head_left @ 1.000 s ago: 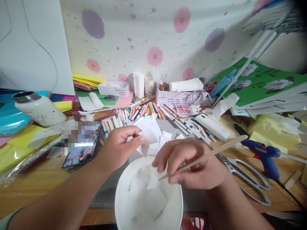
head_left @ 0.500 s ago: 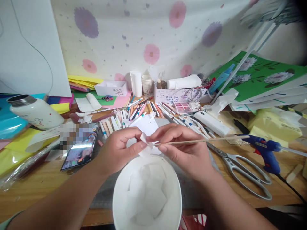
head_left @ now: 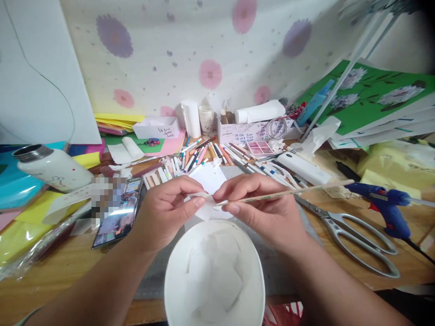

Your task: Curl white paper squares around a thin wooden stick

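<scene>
With my hands as the clock's centre, the white tub (head_left: 175, 285) is at six o'clock, white pieces (head_left: 217, 271) lying inside; its base is hidden, and it overlaps the table's near edge in view, so a bump from my wrists could tip it. The wooden stick (head_left: 292, 192) lies in my right hand (head_left: 261, 208), pinched between thumb and fingers; its far end points to three o'clock, so a careless swing could knock what lies there. My left hand (head_left: 170, 213) pinches the small paper piece (head_left: 206, 209), just above the tub's far rim. I can't tell whether the stick's tip touches it; too hard a push could crease it or twist it loose.

At twelve a flowered cloth (head_left: 163, 86) hangs behind the wooden table (head_left: 68, 258). A grey mat (head_left: 278, 271) lies under my work. The bottle (head_left: 57, 170) leans between nine and ten, metal scissors (head_left: 356, 235) lie between three and four, the blue glue gun (head_left: 384, 199) at three, a phone (head_left: 117, 222) near nine, and markers (head_left: 166, 170) fan from ten to two.
</scene>
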Action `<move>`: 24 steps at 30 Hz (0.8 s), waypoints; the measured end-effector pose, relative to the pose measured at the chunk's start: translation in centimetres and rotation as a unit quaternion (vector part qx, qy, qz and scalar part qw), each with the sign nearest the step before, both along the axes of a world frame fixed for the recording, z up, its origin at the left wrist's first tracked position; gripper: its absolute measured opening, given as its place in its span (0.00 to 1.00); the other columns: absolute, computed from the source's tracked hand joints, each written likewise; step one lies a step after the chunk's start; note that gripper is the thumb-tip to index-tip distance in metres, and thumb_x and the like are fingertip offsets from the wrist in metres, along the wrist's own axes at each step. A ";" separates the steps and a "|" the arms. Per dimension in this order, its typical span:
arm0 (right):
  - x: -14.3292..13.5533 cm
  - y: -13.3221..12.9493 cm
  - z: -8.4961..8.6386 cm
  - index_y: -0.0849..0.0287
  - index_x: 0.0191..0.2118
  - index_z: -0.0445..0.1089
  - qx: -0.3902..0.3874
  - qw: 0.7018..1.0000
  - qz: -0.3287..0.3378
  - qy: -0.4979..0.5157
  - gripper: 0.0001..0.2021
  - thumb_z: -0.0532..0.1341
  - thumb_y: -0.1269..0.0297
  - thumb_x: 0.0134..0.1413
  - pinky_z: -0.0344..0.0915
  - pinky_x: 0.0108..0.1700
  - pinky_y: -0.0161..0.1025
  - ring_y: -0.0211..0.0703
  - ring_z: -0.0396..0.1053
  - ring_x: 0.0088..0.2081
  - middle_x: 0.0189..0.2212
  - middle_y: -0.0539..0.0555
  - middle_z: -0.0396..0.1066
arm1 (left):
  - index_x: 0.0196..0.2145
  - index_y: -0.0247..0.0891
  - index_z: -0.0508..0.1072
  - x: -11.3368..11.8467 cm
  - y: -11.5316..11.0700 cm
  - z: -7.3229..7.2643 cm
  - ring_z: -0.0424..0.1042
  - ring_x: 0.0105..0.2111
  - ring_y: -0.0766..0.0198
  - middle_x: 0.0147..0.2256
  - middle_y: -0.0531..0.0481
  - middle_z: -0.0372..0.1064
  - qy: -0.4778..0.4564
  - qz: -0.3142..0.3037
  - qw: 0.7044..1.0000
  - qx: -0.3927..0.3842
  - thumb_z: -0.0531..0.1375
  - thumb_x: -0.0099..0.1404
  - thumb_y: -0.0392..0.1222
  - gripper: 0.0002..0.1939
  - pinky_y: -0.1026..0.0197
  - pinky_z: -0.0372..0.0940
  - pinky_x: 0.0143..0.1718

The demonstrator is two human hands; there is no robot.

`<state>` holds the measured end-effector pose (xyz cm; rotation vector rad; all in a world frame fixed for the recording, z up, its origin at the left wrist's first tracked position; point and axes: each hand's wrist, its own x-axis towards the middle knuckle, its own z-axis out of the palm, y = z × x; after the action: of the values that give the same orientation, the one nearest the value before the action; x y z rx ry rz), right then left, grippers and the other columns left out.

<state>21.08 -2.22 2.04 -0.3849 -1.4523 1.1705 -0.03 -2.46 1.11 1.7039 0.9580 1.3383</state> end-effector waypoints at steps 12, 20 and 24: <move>-0.5 -0.1 0.3 0.59 0.31 0.77 0.073 0.993 -0.083 -0.041 0.06 0.70 0.76 0.54 0.77 0.42 0.36 0.39 0.79 0.36 0.32 0.54 0.81 | 0.31 0.39 0.80 0.0 -0.2 0.0 0.65 0.28 0.67 0.27 0.54 0.70 -0.058 -0.050 0.985 -0.154 0.72 0.61 0.45 0.09 0.67 0.61 0.28; -0.1 -0.1 0.3 0.58 0.33 0.80 0.047 0.997 -0.055 -0.020 0.05 0.72 0.76 0.54 0.79 0.43 0.36 0.39 0.80 0.38 0.34 0.54 0.82 | 0.27 0.39 0.81 0.6 -0.5 0.2 0.64 0.25 0.68 0.24 0.54 0.69 -0.137 -0.085 0.956 -0.245 0.73 0.58 0.45 0.09 0.67 0.60 0.27; -0.1 -0.2 0.2 0.59 0.34 0.80 0.045 0.998 -0.043 -0.012 0.05 0.72 0.76 0.54 0.79 0.43 0.34 0.39 0.80 0.38 0.34 0.54 0.82 | 0.25 0.37 0.81 0.9 -0.6 0.9 0.65 0.24 0.68 0.23 0.53 0.69 -0.157 -0.097 0.947 -0.262 0.73 0.55 0.42 0.08 0.68 0.60 0.26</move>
<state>20.99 -2.44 2.25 -0.3962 -1.4884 1.0319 0.90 -3.10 1.98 1.1096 0.8393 1.0615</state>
